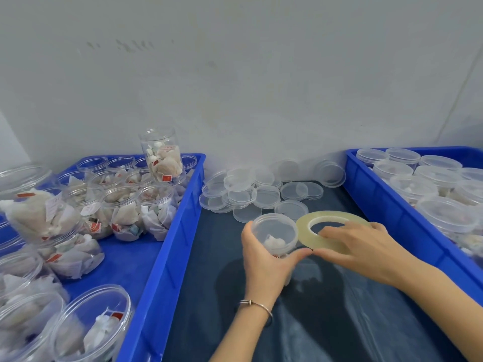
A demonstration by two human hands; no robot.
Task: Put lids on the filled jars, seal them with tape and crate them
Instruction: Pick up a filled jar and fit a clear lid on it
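step: tape seal | L hand (pixel 264 259) wraps lidded jar (pixel 274 235), mid-surface btwn crates | R hand (pixel 358 246) pinches tape roll (pixel 332 231) beside it | tip: keep jar steady, pull tape taut, lay it level on lid seam

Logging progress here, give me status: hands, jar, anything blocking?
Left hand grips lidded jar. Right hand holds tape roll against it. Nothing blocking.
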